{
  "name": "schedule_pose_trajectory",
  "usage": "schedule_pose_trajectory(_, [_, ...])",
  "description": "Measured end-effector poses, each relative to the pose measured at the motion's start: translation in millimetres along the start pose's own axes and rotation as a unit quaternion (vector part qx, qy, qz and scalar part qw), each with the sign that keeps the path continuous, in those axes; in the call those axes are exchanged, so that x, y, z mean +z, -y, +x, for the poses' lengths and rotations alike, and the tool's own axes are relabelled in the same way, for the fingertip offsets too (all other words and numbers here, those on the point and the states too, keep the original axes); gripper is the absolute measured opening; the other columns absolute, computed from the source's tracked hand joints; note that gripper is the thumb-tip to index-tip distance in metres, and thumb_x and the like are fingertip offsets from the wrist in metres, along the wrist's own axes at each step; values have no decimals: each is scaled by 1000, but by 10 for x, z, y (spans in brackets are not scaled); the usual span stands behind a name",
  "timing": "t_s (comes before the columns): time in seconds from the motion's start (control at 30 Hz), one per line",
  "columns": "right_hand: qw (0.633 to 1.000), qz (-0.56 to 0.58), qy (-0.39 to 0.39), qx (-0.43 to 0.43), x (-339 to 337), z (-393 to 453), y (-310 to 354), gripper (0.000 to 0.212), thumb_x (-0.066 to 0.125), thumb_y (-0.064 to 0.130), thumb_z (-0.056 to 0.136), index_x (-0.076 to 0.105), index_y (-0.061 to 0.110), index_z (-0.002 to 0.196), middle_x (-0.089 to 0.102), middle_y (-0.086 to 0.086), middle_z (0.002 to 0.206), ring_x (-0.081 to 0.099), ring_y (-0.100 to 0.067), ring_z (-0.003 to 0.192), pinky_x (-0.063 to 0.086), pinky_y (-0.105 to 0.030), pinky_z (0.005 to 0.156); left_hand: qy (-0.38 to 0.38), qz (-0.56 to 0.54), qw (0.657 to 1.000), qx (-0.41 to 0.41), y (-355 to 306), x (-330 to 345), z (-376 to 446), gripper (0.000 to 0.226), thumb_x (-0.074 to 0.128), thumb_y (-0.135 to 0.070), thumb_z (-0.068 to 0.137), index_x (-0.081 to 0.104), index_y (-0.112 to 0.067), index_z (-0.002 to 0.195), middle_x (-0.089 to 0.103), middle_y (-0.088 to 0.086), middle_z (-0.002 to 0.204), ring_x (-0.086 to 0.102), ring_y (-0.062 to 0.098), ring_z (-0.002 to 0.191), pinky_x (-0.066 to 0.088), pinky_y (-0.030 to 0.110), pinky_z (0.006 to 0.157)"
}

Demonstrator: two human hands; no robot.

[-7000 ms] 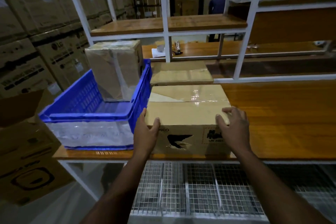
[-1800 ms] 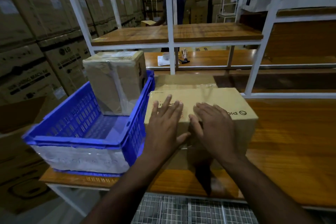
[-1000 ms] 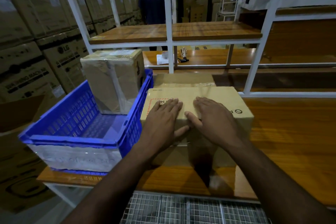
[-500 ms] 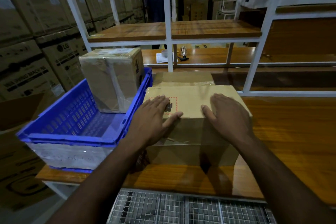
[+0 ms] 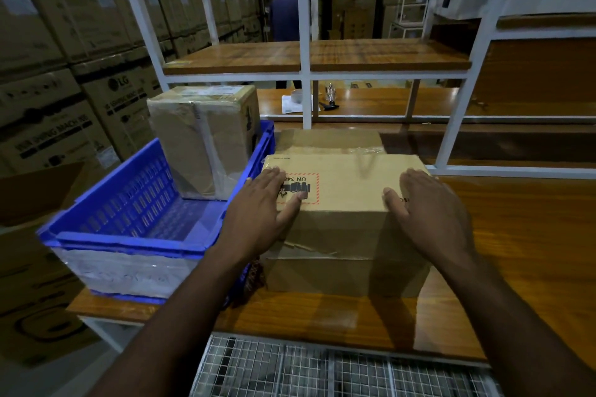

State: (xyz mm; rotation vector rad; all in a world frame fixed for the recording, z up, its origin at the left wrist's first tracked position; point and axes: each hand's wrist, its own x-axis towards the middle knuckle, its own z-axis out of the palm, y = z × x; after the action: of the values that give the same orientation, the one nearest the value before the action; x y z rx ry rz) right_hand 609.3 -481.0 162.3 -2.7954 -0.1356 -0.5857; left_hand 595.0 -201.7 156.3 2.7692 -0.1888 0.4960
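My left hand (image 5: 263, 208) and right hand (image 5: 425, 206) now lie apart, near the cardboard box's (image 5: 348, 190) top ends. Its label (image 5: 298, 188) shows uncovered.

We stand in a warehouse: stacked appliance cartons (image 5: 61, 126) fill the left wall, white metal racks (image 5: 304, 42) hold wooden shelves, and a blue crate (image 5: 129, 229) sits nearby.

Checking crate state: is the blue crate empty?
No, a taped cardboard box stands in the blue crate at its far end.
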Motion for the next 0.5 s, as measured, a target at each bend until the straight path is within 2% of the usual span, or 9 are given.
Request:
schedule_pose_trajectory(0.1, [1000,13,-7,14,10,-22,-32,57,42,52,99,56,13,138,52,-7,146,46,-24,138,30,-41,115,-9,-3,1000,-3,7,1,-6,68,31,-62,101,34,-22,156,31,-2,163,26,11,150,25,35,118])
schedule_pose_trajectory(0.27, [999,30,-17,9,-23,29,-13,49,49,47,99,62,10,129,60,-9,136,54,-25,128,38,-41,109,-9,-21,1000,-12,-5,-8,13,66,35,-59,102,34,-22,156,32,-2,163,27,12,150,29,37,117])
schedule_pose_trajectory(0.4, [999,29,3,34,-16,63,-26,58,46,52,98,53,10,138,49,-11,148,42,-26,138,37,-45,111,2,-74,996,-42,-32,-8,34,71,44,-58,100,30,-19,157,27,0,165,22,13,151,26,39,120])
schedule_pose_trajectory(0.43, [998,37,9,59,-10,64,-27,62,46,54,97,49,10,140,45,-12,150,38,-28,140,38,-45,110,-1,-99,993,-57,-39,-3,47,74,49,-57,98,29,-17,157,30,3,163,26,17,150,30,43,120])
schedule_pose_trajectory(0.5, [991,72,1,109,8,49,-32,66,49,57,94,45,10,141,47,-12,145,44,-30,133,44,-43,100,-25,-157,983,-90,-59,9,55,75,60,-54,94,32,-15,152,43,4,152,45,19,136,46,42,107])
